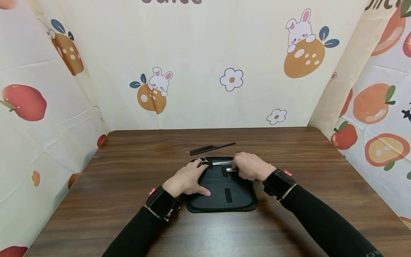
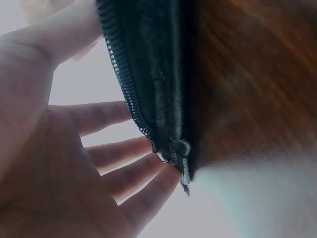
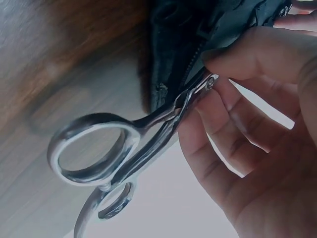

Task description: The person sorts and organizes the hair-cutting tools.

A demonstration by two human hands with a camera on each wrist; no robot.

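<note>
A flat black zip case [image 1: 212,200] lies open on the table. My left hand [image 1: 186,180] rests along its left side, thumb over the inner panel, fingers reaching forward; close up, straight fingers touch the zip edge [image 2: 124,84]. My right hand [image 1: 252,166] pinches a pair of metal scissors [image 3: 151,148] near the pivot between thumb and fingers, finger rings sticking out. Their blades [image 1: 232,170] point left, at a small black strap [image 1: 224,172] on the panel. Above them in the case lies a second pair of scissors [image 1: 221,163], handle rings near my left fingertips.
A black tail comb [image 1: 202,150] lies just behind the case. The brown wooden table [image 1: 135,214] runs back to a printed fabric curtain [image 1: 199,89], with more fabric at both sides.
</note>
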